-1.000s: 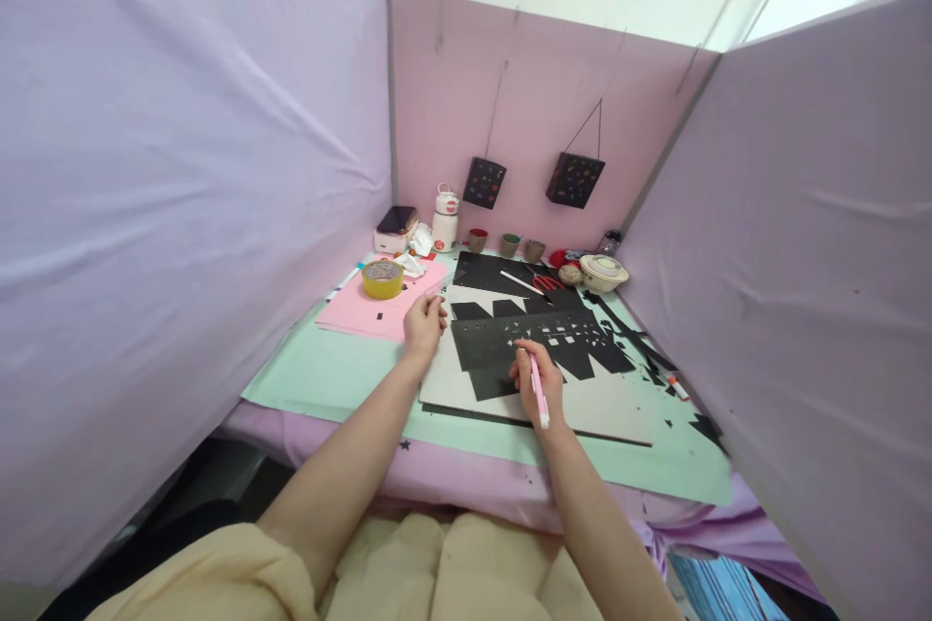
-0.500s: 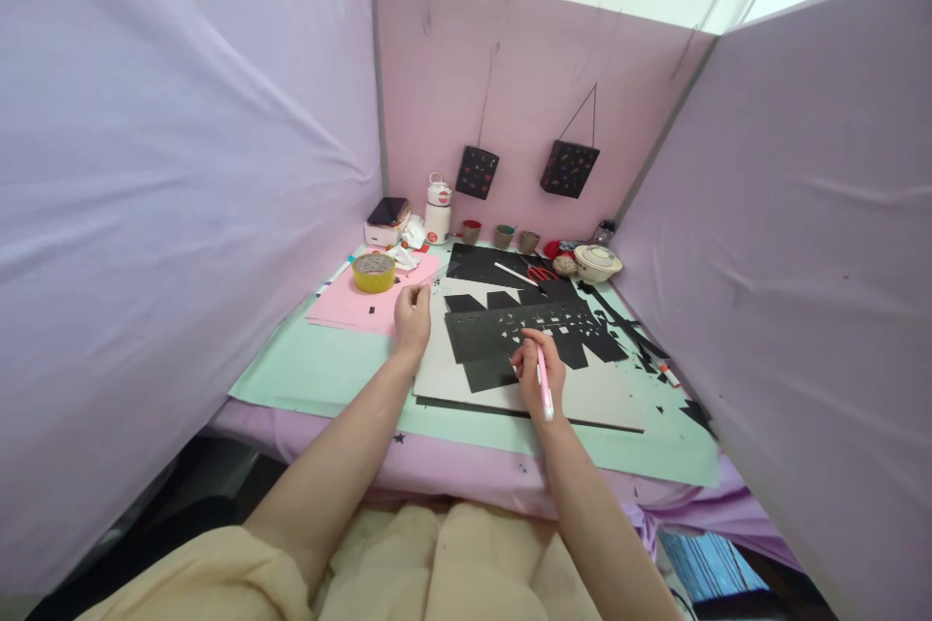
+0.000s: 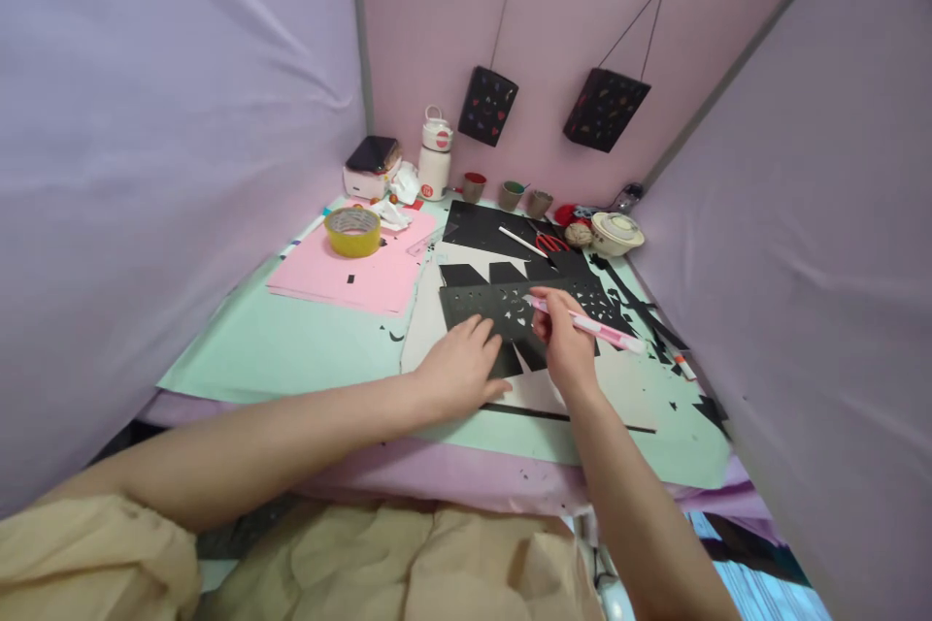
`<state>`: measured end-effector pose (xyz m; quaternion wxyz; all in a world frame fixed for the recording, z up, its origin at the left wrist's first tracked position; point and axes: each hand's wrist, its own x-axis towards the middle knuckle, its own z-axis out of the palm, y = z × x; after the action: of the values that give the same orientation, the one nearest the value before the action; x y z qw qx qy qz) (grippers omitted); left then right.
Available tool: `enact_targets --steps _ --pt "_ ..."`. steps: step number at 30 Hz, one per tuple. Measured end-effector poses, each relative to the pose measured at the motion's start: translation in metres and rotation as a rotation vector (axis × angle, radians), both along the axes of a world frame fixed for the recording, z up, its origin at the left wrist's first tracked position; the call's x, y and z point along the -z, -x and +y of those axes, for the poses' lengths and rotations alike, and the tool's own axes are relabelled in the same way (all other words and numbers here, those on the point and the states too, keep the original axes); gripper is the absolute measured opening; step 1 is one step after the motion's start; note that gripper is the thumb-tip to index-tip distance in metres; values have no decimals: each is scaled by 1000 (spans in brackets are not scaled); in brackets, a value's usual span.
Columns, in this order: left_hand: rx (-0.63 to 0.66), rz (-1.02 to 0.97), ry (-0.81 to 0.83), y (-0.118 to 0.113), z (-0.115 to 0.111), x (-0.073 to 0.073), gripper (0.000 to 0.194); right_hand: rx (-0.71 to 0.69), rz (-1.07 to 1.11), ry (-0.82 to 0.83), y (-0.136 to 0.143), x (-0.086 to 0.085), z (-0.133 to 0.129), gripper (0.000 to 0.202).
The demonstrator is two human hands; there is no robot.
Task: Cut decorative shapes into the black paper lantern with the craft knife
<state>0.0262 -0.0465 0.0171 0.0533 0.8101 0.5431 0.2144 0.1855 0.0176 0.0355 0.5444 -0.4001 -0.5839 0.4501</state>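
Black cardstock sheet (image 3: 519,335), pierced with many small cut-outs and edged with angular tabs, lies on a pale grey-white board (image 3: 626,398) near the middle of the mint-green covered table (image 3: 313,359). At its 8 o'clock I have the left grip (image 3: 460,369), a bare hand laid flat, fingers loosely spread over the sheet and holding nothing. From 4 o'clock the right grip (image 3: 566,344) reaches in, closed around a slim pink-and-white pen-shaped tool (image 3: 608,331); its tip points among the cut-outs, and I cannot tell whether it touches. A yellow roll of tape (image 3: 353,233) sits at 10 o'clock, red-handled scissors (image 3: 551,243) at 1. I judge the sheet light, thin and bendy, prone to sliding and easily torn where openings crowd together, so I would hold its plain area towards 8 o'clock.
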Motion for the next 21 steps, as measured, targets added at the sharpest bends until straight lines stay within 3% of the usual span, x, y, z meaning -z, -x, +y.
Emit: enact_targets --steps 3,7,14,21 --pt "30 131 80 -7 -3 2 80 -94 -3 25 6 -9 24 21" --pt "54 225 128 -6 -1 3 89 -282 -195 143 10 -11 52 25" --pt "147 273 102 4 2 7 89 -381 -574 52 15 3 78 17" --pt "150 223 -31 8 4 13 86 -464 -599 15 20 9 78 15"
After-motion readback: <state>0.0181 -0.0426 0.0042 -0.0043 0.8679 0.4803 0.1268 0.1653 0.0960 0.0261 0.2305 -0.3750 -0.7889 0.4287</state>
